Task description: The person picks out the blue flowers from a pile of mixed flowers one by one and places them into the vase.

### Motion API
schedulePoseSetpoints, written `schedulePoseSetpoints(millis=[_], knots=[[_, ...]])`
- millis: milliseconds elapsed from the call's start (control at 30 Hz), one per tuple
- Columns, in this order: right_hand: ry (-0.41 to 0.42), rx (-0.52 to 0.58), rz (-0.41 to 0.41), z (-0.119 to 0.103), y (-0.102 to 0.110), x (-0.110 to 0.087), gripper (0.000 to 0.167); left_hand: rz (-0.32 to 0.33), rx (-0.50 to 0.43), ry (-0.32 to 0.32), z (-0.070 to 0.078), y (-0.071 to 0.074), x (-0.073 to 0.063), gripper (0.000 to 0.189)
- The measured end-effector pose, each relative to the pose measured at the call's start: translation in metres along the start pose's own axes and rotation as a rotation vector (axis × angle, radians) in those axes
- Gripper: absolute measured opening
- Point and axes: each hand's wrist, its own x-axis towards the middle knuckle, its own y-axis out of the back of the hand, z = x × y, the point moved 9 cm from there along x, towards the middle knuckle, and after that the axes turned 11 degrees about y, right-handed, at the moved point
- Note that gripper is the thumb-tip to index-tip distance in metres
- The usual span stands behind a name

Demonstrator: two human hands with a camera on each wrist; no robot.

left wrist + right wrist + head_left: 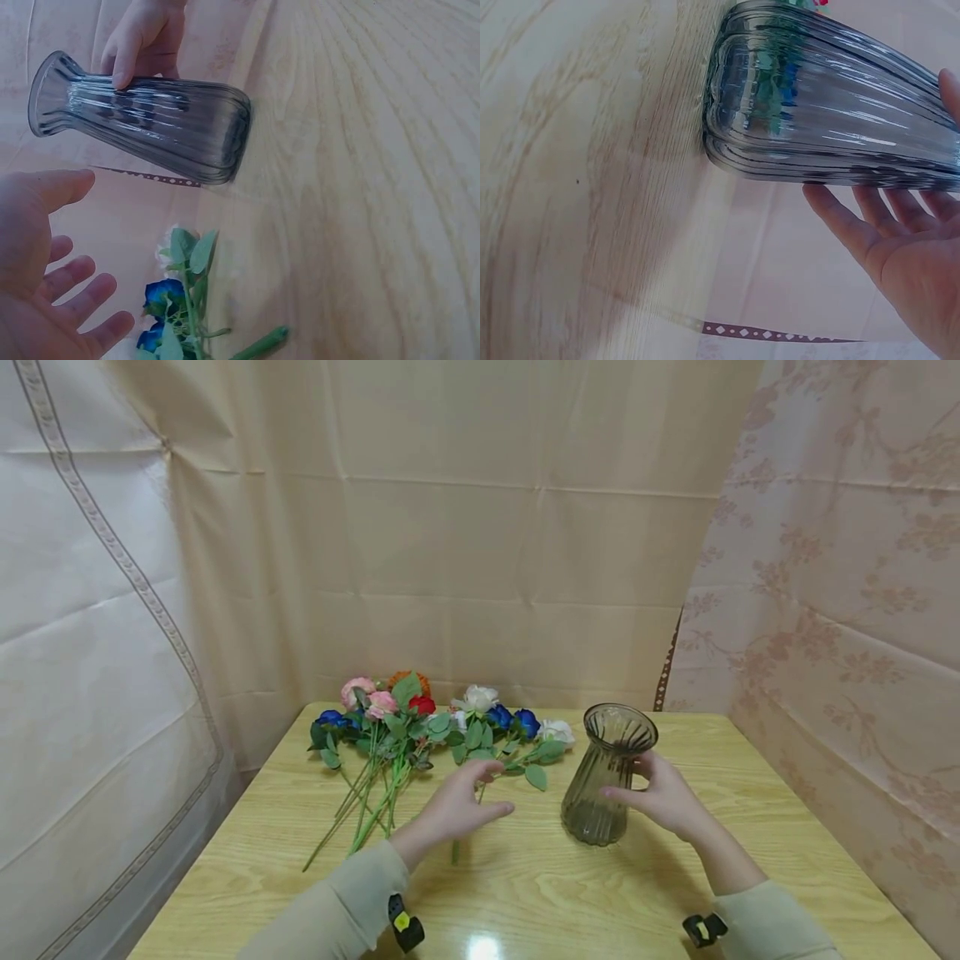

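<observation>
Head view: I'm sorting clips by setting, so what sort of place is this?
Probably an improvised indoor workspace: a creased beige cloth hangs behind a pale wood-grain table, where multicoloured, green-stemmed flowers lie.

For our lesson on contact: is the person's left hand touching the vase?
Apart. The head view shows it: a strip of bare tabletop lies between the left hand and the vase.

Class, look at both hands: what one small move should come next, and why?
Probably the left hand should lower and pinch the nearby stem. That hand is open and holds nothing, close to the flowers, while the right hand holds the upright vase, which has no stems in it.
</observation>
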Motion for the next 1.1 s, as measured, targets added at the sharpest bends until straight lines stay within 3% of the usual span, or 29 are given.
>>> schedulePoseSetpoints(millis=[267,433,533,833,1100], knots=[[-0.011,-0.011,-0.014,0.001,-0.002,0.0,0.081,0.02,0.021,0.003,0.007,0.021,0.0,0.062],[-0.027,-0.01,-0.025,0.0,-0.002,0.0,0.081,0.095,0.093,-0.055,0.018,0.044,0.005,0.059],[-0.033,0.001,-0.026,0.0,-0.003,0.0,0.081,0.135,0.131,-0.056,0.024,0.057,0.009,0.06],[-0.04,0.002,-0.028,0.004,-0.001,-0.002,0.087,0.259,0.233,0.048,0.02,0.079,0.017,0.068],[-0.045,0.002,-0.033,0.003,-0.001,-0.001,0.087,0.287,0.299,0.108,0.007,0.082,0.027,0.069]])
